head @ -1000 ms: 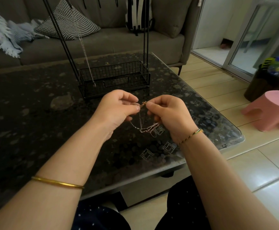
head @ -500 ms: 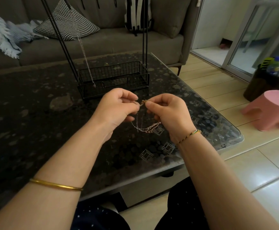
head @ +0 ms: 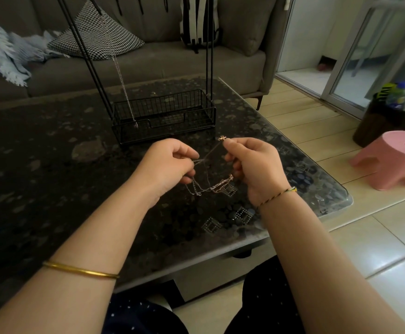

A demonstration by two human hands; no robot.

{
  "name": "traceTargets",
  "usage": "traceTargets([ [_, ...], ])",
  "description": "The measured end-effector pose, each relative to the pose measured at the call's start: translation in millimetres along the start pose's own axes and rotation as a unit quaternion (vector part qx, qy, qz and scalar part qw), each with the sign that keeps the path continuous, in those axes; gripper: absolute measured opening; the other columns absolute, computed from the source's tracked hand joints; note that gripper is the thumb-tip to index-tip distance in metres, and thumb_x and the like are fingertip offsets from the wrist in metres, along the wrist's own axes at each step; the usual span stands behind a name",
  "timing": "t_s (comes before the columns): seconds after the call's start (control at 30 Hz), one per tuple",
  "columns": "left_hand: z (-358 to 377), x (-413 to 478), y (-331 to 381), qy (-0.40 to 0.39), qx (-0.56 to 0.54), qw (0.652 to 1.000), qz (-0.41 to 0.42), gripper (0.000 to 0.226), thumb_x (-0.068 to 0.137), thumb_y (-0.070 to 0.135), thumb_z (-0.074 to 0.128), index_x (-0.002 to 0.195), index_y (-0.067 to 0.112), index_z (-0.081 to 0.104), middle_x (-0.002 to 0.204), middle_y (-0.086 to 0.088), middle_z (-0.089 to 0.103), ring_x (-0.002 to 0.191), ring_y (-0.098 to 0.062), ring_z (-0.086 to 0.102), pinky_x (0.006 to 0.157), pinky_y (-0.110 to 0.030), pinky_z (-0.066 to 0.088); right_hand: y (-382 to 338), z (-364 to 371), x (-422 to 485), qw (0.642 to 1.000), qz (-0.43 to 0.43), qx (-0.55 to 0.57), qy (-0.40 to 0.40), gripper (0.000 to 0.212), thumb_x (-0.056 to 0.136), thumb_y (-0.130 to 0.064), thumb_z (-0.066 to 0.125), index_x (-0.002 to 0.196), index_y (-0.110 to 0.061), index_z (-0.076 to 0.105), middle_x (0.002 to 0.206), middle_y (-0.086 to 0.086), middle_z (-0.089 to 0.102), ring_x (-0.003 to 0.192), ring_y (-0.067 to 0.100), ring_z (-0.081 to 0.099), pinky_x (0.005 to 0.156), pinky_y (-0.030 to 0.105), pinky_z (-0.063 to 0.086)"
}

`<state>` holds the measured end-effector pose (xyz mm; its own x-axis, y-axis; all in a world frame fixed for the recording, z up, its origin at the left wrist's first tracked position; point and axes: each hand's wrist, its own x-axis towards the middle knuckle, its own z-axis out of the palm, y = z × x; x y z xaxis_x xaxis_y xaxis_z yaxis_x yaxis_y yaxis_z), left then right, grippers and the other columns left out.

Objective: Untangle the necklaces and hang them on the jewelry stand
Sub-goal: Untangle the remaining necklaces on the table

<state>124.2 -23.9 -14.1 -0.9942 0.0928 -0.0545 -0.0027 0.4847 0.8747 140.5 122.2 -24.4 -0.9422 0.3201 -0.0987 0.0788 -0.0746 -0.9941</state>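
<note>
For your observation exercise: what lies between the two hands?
Head view: tangled silver and rose-gold necklace chains, taut strands from left hand to right hand, loops sagging below.

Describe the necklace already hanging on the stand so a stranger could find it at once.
On the dark table is a black wire stand with a basket base. Beside its left poles one thin silver chain hangs down, its end at the basket's front left corner. Unlike the tangled chains pinched between the left hand and right hand, it hangs alone and untouched.
</note>
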Motion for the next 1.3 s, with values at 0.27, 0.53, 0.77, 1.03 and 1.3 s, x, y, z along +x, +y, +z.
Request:
traceTargets([
  [0.27, 0, 1, -3, 0.033, 0.093, 0.995, 0.01, 0.017, 0.094, 0.004, 0.052, 0.09, 0.02, 0.057, 0.082, -0.002, 0.063, 0.071, -0.011, 0.064, 0.064, -0.024, 0.053, -2, -2, 2, 0.997, 0.017, 0.067, 0.026, 0.01, 0.092, -0.016, 0.059, 0.083, -0.015, 0.064, 0.063, -0.006, 0.059, 0.073, 0.01, 0.055, 0.078, 0.028, 0.04],
  [0.53, 0, 2, -3, 0.059, 0.045, 0.997, 0.006, 0.02, 0.1, 0.007, 0.042, 0.091, 0.025, 0.047, 0.088, -0.004, 0.064, 0.069, -0.012, 0.062, 0.052, -0.021, 0.043, -6, 2, 0, 0.977, 0.032, 0.211, -0.009, 0.011, 0.1, -0.016, 0.043, 0.093, -0.012, 0.049, 0.087, 0.009, 0.065, 0.068, 0.016, 0.064, 0.067, 0.031, 0.056],
  [0.77, -1, 3, -3, 0.073, 0.025, 0.997, 0.016, 0.011, 0.101, 0.013, 0.041, 0.098, 0.022, 0.046, 0.082, -0.004, 0.065, 0.062, -0.012, 0.058, 0.052, -0.022, 0.04, -4, 5, -1, 0.985, 0.008, 0.166, -0.039, 0.013, 0.102, -0.019, 0.038, 0.093, -0.017, 0.046, 0.071, 0.002, 0.068, 0.06, 0.012, 0.058, 0.05, 0.021, 0.043],
  [1.03, -4, 5, -6, 0.082, 0.046, 0.996, 0.009, 0.008, 0.099, 0.018, 0.049, 0.094, 0.019, 0.055, 0.078, -0.001, 0.061, 0.066, -0.01, 0.053, 0.058, -0.024, 0.04, -3, 7, 1, 0.98, 0.029, 0.195, -0.022, 0.013, 0.101, -0.014, 0.039, 0.091, -0.013, 0.047, 0.058, 0.0, 0.044, 0.056, 0.015, 0.054, 0.063, 0.032, 0.054],
  [1.3, -7, 6, -4, 0.081, 0.0, 0.995, -0.057, 0.016, 0.1, 0.024, 0.048, 0.093, 0.015, 0.059, 0.077, 0.002, 0.062, 0.064, -0.009, 0.051, 0.057, -0.024, 0.038, 1, 7, -2, 0.999, 0.014, -0.013, -0.033, 0.005, 0.093, -0.016, 0.053, 0.094, -0.014, 0.057, 0.064, -0.005, 0.044, 0.049, 0.006, 0.038, 0.044, 0.02, 0.033],
])
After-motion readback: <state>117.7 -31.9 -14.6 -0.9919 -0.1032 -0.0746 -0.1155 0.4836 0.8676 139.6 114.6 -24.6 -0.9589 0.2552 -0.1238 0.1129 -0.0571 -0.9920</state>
